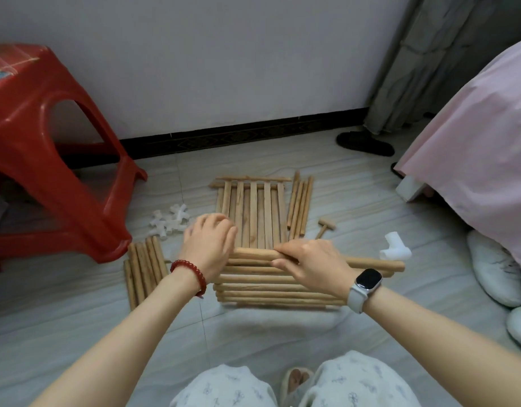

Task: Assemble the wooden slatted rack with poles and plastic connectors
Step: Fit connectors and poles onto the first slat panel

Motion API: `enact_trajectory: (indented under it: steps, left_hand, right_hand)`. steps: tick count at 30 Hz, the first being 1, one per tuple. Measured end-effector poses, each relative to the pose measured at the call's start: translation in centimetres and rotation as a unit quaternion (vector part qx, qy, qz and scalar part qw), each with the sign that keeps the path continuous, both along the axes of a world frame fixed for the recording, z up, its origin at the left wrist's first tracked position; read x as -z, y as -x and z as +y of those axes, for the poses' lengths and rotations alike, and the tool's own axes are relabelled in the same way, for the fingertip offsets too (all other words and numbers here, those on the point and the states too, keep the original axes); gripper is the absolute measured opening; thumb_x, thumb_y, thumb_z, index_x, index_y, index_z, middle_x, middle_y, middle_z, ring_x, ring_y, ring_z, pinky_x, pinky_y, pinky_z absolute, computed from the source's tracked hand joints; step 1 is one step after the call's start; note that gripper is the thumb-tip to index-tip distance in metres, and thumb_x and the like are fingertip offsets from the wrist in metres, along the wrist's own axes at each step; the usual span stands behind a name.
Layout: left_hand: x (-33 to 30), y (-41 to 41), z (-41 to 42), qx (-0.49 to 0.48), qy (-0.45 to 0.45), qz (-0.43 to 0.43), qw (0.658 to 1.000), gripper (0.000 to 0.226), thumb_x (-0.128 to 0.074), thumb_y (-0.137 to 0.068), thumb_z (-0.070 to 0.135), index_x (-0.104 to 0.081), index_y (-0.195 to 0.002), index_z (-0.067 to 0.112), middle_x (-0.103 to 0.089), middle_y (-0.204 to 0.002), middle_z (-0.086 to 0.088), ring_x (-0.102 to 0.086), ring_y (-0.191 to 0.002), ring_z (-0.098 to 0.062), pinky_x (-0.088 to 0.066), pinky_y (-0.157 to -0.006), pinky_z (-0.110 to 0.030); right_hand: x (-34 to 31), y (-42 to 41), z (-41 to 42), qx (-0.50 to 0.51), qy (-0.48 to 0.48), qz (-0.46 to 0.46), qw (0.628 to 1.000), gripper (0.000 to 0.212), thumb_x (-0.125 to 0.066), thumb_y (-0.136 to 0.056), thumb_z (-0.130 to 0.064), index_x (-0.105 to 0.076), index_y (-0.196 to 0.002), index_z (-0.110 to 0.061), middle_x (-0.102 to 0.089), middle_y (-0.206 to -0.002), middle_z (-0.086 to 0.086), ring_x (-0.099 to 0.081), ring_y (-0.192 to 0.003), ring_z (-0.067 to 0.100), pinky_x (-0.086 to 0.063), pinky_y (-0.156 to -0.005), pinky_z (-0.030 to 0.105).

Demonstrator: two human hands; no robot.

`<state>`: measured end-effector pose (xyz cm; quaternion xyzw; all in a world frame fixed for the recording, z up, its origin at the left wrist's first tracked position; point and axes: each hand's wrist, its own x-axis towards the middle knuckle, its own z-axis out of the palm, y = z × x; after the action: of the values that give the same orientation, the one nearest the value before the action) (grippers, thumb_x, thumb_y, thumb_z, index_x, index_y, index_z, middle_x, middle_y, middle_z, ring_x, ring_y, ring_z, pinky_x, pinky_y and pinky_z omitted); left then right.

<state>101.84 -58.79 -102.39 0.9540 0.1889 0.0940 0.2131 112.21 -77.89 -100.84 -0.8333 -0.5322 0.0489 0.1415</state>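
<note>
My right hand [309, 264] grips a long wooden pole [371, 263] held level above a stack of long poles [271, 289] on the floor. My left hand [210, 245] hovers at the pole's left end with its fingers curled; that end is hidden behind it, so I cannot tell whether it holds the pole. A slatted wooden panel [253, 212] lies flat beyond the hands. Shorter poles lie in two bundles, one to the left [143, 267] and one to the right [300, 204]. White plastic connectors [169, 221] sit in a pile at the left, with one more connector [396, 246] at the right.
A small wooden mallet [325, 226] lies right of the panel. A red plastic stool [47, 154] stands at the left against the wall. A pink-covered bed [473, 142], white shoes [494, 268] and a dark slipper [365, 143] are at the right. My knees are at the bottom.
</note>
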Motion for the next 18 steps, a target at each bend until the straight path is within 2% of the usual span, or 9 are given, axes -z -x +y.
enact_trajectory:
  steps: [2,4,5,7,10,12,14,15,18]
  left_hand:
    - [-0.6,0.2,-1.5,0.085,-0.119,-0.05,0.988,0.041,-0.033,-0.095,0.039,-0.068,-0.095,0.017,-0.064,-0.104,0.001,-0.053,-0.111,-0.022,-0.031,-0.103,-0.045]
    - [-0.8,0.1,-2.7,0.174,-0.14,-0.005,0.975,0.046,-0.029,-0.094,0.048,-0.066,-0.093,0.021,-0.066,-0.091,0.004,-0.06,-0.092,-0.017,-0.038,-0.098,-0.038]
    - [-0.8,0.0,-3.0,0.196,-0.138,0.036,0.97,0.05,-0.023,-0.093,0.054,-0.062,-0.095,0.023,-0.063,-0.087,0.008,-0.06,-0.084,-0.014,-0.042,-0.088,-0.029]
    - [-0.5,-0.3,-2.9,0.2,-0.145,0.065,0.967,0.061,-0.011,-0.083,0.064,-0.057,-0.095,0.026,-0.051,-0.081,0.013,-0.053,-0.071,-0.008,-0.039,-0.061,-0.018]
    - [-0.3,-0.8,-3.0,0.211,-0.162,0.077,0.961,0.057,-0.011,-0.079,0.068,-0.05,-0.089,0.029,-0.043,-0.077,0.014,-0.043,-0.063,-0.004,-0.026,-0.048,-0.012]
    - [-0.3,-1.7,-4.1,0.231,-0.177,0.094,0.952,0.046,-0.017,-0.084,0.068,-0.043,-0.087,0.031,-0.044,-0.077,0.014,-0.042,-0.063,-0.005,-0.024,-0.047,-0.014]
    - [-0.3,-2.6,-5.4,0.247,-0.196,0.106,0.943,0.038,-0.024,-0.09,0.064,-0.042,-0.092,0.03,-0.044,-0.08,0.014,-0.042,-0.065,-0.006,-0.026,-0.048,-0.019]
    - [-0.3,-3.1,-6.3,0.256,-0.207,0.105,0.938,0.037,-0.025,-0.091,0.062,-0.042,-0.095,0.029,-0.045,-0.082,0.013,-0.042,-0.065,-0.008,-0.026,-0.049,-0.02]
    - [-0.2,-4.0,-7.8,0.28,-0.223,0.09,0.929,0.04,-0.022,-0.094,0.058,-0.042,-0.109,0.027,-0.053,-0.087,0.008,-0.044,-0.062,-0.011,-0.031,-0.052,-0.023]
  right_hand:
    - [-0.1,-0.2,-0.1,0.002,0.007,0.003,1.0,0.035,-0.042,-0.094,-0.047,-0.062,-0.115,-0.028,-0.063,-0.094,-0.006,-0.057,-0.085,0.013,-0.044,-0.07,0.03]
    - [-0.8,-0.4,-0.6,0.009,-0.02,0.069,0.997,0.035,-0.042,-0.096,-0.042,-0.063,-0.118,-0.025,-0.062,-0.096,-0.004,-0.055,-0.089,0.013,-0.045,-0.075,0.029]
    - [-1.3,-0.7,-1.3,0.028,-0.06,0.093,0.993,0.032,-0.045,-0.096,-0.036,-0.065,-0.116,-0.02,-0.062,-0.097,-0.002,-0.055,-0.091,0.014,-0.044,-0.079,0.031]
    - [-2.0,-2.3,-3.6,0.109,-0.151,0.053,0.981,0.025,-0.051,-0.094,-0.023,-0.068,-0.11,-0.013,-0.064,-0.098,0.004,-0.055,-0.096,0.02,-0.043,-0.084,0.035]
    - [-2.5,-5.3,-8.0,0.317,-0.143,0.019,0.937,0.03,-0.055,-0.092,-0.023,-0.06,-0.118,-0.007,-0.061,-0.11,0.011,-0.054,-0.106,0.029,-0.039,-0.091,0.037]
    - [-2.3,-6.6,-10.7,0.435,-0.074,0.159,0.883,0.047,-0.053,-0.092,-0.036,-0.055,-0.122,0.0,-0.059,-0.113,0.013,-0.053,-0.108,0.028,-0.039,-0.095,0.039]
    - [-1.5,-6.7,-11.8,0.442,-0.077,0.345,0.825,0.053,-0.05,-0.094,-0.04,-0.059,-0.114,0.008,-0.062,-0.097,0.014,-0.057,-0.093,0.025,-0.045,-0.092,0.043]
    - [-1.0,-6.6,-12.0,0.433,-0.091,0.389,0.808,0.051,-0.047,-0.095,-0.039,-0.062,-0.106,0.009,-0.064,-0.091,0.014,-0.057,-0.086,0.024,-0.048,-0.086,0.041]
    - [-0.5,-6.1,-12.2,0.403,-0.107,0.362,0.834,0.041,-0.037,-0.099,-0.036,-0.061,-0.084,-0.005,-0.062,-0.078,0.008,-0.053,-0.071,0.016,-0.042,-0.067,0.029]
